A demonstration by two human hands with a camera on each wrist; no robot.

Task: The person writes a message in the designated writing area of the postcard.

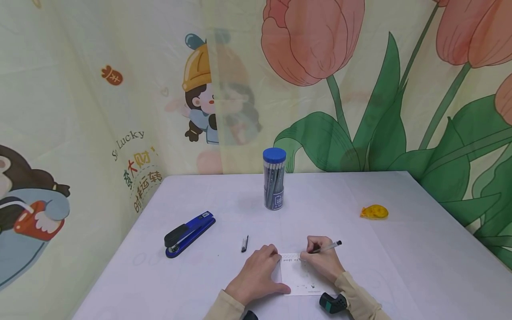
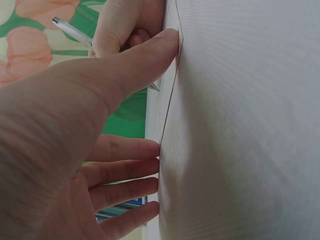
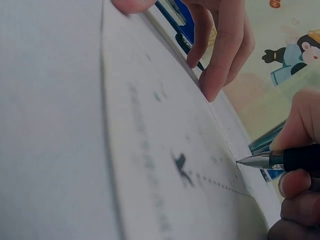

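Note:
A small white sheet of paper [image 1: 296, 279] with printed marks and a line of writing near its top lies on the table in front of me. My left hand [image 1: 258, 274] rests along its left side, fingers extended and thumb pressing the lower edge. In my right hand [image 1: 325, 263] I grip a pen [image 1: 333, 246] with a clear barrel and black end. The right wrist view shows the metal pen tip [image 3: 252, 161] touching the sheet near its top edge, with the black grip [image 3: 300, 159] between thumb and fingers. Beyond my left hand lies a pen cap [image 1: 245, 243].
A blue and black stapler [image 1: 190, 234] lies at the left. At the back stands a clear tub [image 1: 274, 180] of pens with a blue lid. A yellow tape dispenser-like object [image 1: 374, 212] sits at the right. Printed curtains [image 1: 240, 164] hang behind the white table [image 1: 140, 284].

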